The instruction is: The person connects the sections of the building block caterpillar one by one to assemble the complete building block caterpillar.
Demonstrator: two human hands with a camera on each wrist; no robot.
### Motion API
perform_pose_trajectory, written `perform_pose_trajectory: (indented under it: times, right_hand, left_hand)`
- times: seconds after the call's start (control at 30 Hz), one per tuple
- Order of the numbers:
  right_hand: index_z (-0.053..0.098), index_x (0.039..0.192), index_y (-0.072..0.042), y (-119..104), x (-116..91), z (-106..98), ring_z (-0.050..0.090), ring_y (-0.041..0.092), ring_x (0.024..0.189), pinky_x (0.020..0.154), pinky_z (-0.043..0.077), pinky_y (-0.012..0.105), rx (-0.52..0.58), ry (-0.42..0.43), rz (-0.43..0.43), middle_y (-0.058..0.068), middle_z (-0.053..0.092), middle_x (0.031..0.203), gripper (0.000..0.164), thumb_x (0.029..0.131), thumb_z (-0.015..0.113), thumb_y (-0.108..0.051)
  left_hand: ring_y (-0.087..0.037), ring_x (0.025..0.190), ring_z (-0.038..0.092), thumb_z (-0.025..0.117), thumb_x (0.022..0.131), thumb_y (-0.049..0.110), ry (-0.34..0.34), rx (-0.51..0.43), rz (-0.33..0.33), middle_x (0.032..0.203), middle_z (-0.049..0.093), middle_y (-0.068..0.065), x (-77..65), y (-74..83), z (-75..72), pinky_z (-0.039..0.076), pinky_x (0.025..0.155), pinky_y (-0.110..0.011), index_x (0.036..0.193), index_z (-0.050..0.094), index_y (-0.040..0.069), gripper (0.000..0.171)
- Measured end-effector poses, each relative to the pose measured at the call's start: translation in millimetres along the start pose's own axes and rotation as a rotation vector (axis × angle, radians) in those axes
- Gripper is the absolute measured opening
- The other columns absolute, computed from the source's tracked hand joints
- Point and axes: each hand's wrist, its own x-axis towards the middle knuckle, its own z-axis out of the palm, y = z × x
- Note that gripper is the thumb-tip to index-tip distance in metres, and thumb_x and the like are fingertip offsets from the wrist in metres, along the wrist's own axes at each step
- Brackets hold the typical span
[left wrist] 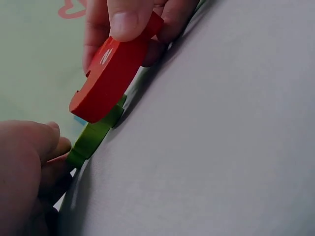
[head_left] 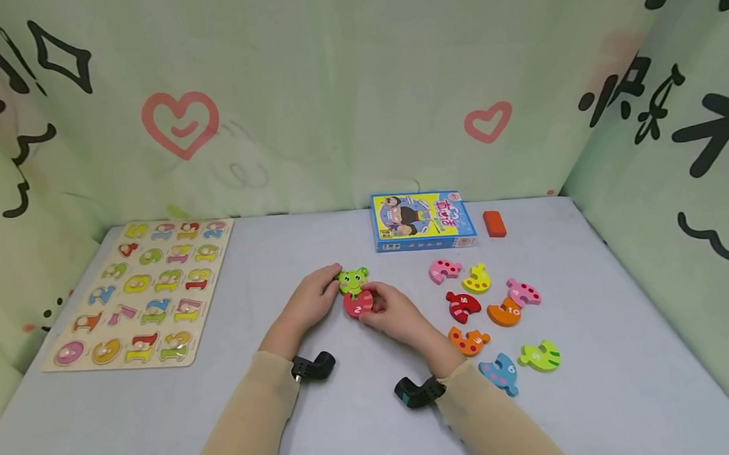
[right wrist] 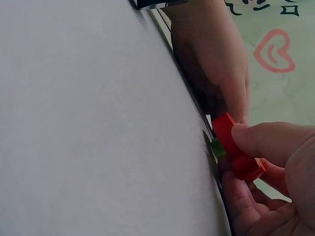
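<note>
A green animal-face puzzle piece [head_left: 353, 280] with big eyes lies on the table, its left edge between the fingers of my left hand [head_left: 311, 300]. In the left wrist view the left hand [left wrist: 24, 162] covers one end of that green piece [left wrist: 93, 140]. My right hand [head_left: 401, 314] pinches a red puzzle piece [head_left: 358, 304] marked with a 2, thumb on one face and fingers behind. Tilted, the red piece [left wrist: 108, 73] is held just above the near side of the green one and overlaps it. From the right wrist view, the red piece [right wrist: 227, 137] hides most of the green.
Right of my hands lie several loose pieces, among them a dark red one [head_left: 463, 306], a blue one [head_left: 500, 373] and a striped green one [head_left: 541, 356]. A blue and yellow box [head_left: 423, 220] and an orange-red block [head_left: 494, 224] stand behind. A number board [head_left: 111, 330] lies left.
</note>
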Motion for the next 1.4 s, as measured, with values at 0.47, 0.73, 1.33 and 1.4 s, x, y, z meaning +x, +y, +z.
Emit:
perform_pose_trajectory:
  times: [0.47, 0.73, 1.33, 1.4]
  right_hand:
    - [0.047, 0.133, -0.016, 2.5, 1.8, 3.8, 0.045, 0.015, 0.074, 0.058, 0.039, 0.023, -0.183, 0.049, -0.065, 0.008, 0.052, 0.100, 0.056, 0.082, 0.066, -0.026]
    - [0.049, 0.131, -0.018, 1.2, -1.2, 3.1, 0.046, 0.013, 0.071, 0.058, 0.041, 0.022, -0.232, 0.088, -0.061, 0.007, 0.054, 0.107, 0.052, 0.082, 0.066, -0.026]
    - [0.056, 0.124, -0.013, 0.7, -3.9, 2.4, 0.046, 0.013, 0.072, 0.060, 0.042, 0.021, -0.236, 0.082, -0.073, 0.008, 0.055, 0.111, 0.045, 0.082, 0.066, -0.024]
    - [0.057, 0.124, -0.013, 0.6, -3.8, 2.3, 0.046, 0.013, 0.072, 0.060, 0.041, 0.021, -0.234, 0.082, -0.073, 0.008, 0.055, 0.111, 0.044, 0.082, 0.066, -0.024]
  left_hand:
    - [-0.025, 0.132, 0.037, 0.048, 0.093, 0.029, -0.001, -0.002, 0.014, 0.140, 0.044, -0.009, 0.1, -1.5, 1.2, 0.028, 0.110, -0.040, 0.135, 0.044, 0.009, 0.047]
    - [-0.025, 0.132, 0.036, 0.051, 0.092, 0.030, -0.008, 0.029, 0.009, 0.140, 0.043, -0.008, 0.1, -0.3, 1.1, 0.028, 0.110, -0.041, 0.136, 0.043, 0.009, 0.049]
    - [-0.027, 0.132, 0.035, 0.055, 0.090, 0.028, -0.021, -0.028, -0.012, 0.140, 0.043, -0.010, -1.2, 2.5, -1.3, 0.028, 0.110, -0.042, 0.135, 0.043, 0.008, 0.051]
    - [-0.026, 0.132, 0.035, 0.055, 0.090, 0.028, -0.023, -0.030, -0.023, 0.140, 0.042, -0.010, -0.7, 2.7, -1.1, 0.028, 0.110, -0.041, 0.136, 0.043, 0.009, 0.051]
